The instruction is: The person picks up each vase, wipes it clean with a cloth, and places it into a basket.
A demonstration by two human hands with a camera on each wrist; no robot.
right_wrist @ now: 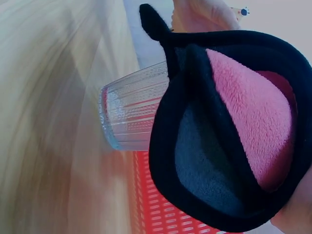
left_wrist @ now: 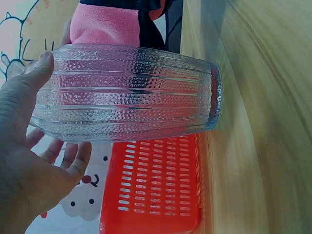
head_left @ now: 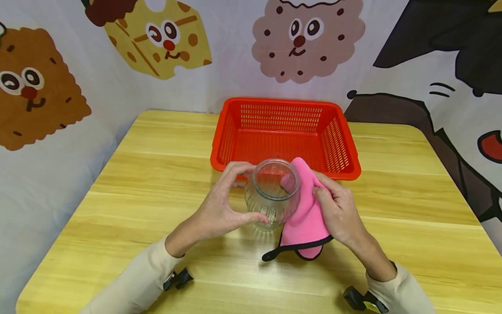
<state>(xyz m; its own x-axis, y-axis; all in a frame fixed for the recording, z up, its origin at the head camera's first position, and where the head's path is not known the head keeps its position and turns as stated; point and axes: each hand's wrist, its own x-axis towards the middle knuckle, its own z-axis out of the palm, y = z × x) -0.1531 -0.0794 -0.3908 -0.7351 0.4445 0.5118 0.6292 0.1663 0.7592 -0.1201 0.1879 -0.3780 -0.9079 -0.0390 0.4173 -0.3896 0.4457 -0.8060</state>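
Observation:
A clear ribbed glass jar (head_left: 260,204) with a round open mouth stands upright in front of me, its dotted texture plain in the left wrist view. My left hand (head_left: 219,213) holds it from the left, thumb on the near side and fingers around the far side. My right hand (head_left: 342,211) grips a pink cloth (head_left: 303,220) with black edging and a black hanging loop. The cloth lies along the jar's right side, and some pink shows through the glass. In the right wrist view, the cloth's folded lower edge bares a dark grey inner side (right_wrist: 204,161).
Just behind the jar, a red plastic basket (head_left: 282,101) with slotted walls sits on the light wooden table (head_left: 157,183). A cloth backdrop (head_left: 231,52) printed with cartoon snacks hangs behind the table. Small black devices (head_left: 178,279) are on both wrists.

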